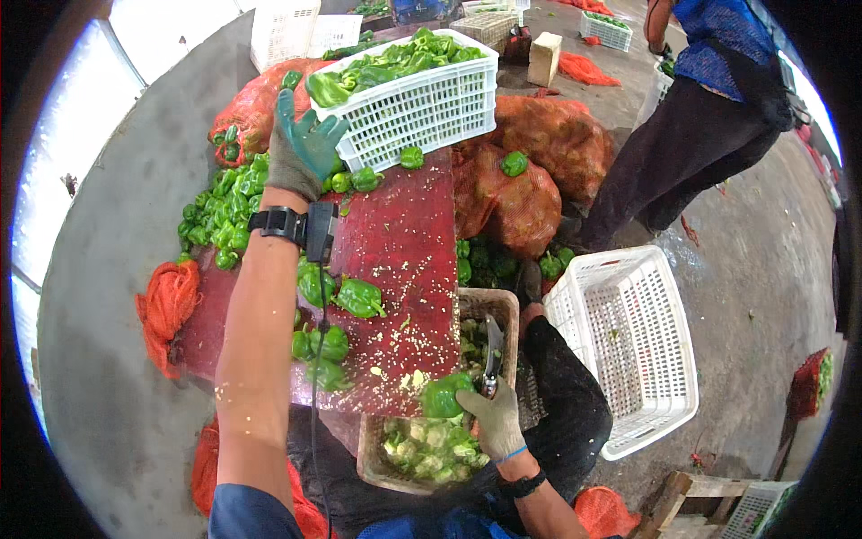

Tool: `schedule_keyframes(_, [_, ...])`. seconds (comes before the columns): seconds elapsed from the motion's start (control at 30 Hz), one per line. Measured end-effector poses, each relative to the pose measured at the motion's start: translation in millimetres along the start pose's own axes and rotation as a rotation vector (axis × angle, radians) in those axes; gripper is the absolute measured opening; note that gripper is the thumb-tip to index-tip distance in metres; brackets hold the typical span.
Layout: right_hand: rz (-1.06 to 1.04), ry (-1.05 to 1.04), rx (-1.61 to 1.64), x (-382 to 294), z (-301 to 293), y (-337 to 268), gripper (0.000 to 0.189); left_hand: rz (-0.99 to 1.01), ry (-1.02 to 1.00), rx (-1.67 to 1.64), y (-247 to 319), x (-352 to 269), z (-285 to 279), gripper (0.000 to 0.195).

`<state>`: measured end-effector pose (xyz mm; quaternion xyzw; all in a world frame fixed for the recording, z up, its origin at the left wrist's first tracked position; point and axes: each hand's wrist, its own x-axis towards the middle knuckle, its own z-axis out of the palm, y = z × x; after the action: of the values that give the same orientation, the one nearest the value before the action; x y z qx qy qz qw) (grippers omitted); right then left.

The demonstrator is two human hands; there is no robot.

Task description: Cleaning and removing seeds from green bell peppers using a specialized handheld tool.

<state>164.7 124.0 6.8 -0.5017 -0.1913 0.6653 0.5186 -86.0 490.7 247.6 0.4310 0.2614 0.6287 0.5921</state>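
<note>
My left hand [305,145], in a grey glove with a green coated palm, is raised with fingers apart beside a white plastic crate [417,101] heaped with green peppers. Beneath it is a red tabletop [404,222] scattered with pale seeds. My right hand [495,418], in a light glove, grips a knife [493,350] with a curved blade pointing away from me. A green bell pepper [442,395] lies against its thumb at the table's near edge; whether the hand also grips the pepper is unclear. Several green peppers [360,298] lie near my left forearm, and a pile [225,205] sits farther left.
A tub of cut pepper cores [434,448] stands below the table edge. An empty white crate [626,350] stands at right. Filled orange mesh sacks [518,202] lie beyond the table. A person in dark trousers [680,141] stands at upper right. A cable hangs along my left forearm.
</note>
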Motion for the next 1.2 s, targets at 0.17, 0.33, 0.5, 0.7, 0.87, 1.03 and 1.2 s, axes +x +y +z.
schedule_keyframes(0.17, [-0.142,-0.019,-0.156,-21.7,28.9,-62.4,0.035,-0.147,0.080,0.273,-27.3,-115.5,-31.1,0.057])
schedule_keyframes(0.33, [-0.342,-0.100,-0.525,-28.1,32.1,-74.6,0.049,-0.532,-0.009,0.341,-84.2,-316.8,-33.1,0.055])
schedule_keyframes(0.5, [-0.714,-0.199,-0.923,-53.4,51.8,-62.8,0.059,-0.745,0.241,-0.150,-98.1,-425.1,-11.8,0.048])
schedule_keyframes(0.7, [-0.740,-0.355,-0.946,-88.5,82.5,-43.0,0.054,-0.445,0.107,-0.597,-133.1,-456.3,-12.9,0.047])
schedule_keyframes(0.87, [-0.746,-0.149,-0.946,-113.0,77.7,-1.0,0.046,-0.422,0.457,-1.578,-126.1,-478.6,-13.3,0.049])
schedule_keyframes(1.03, [-0.613,-0.158,-1.114,-136.7,68.6,23.5,0.029,-0.212,0.373,-0.211,-129.6,-498.2,-23.3,0.049])
schedule_keyframes(1.2, [-0.636,-0.118,-1.187,-143.1,75.6,34.3,0.025,-0.199,0.524,-0.389,-132.6,-502.1,-15.7,0.050])
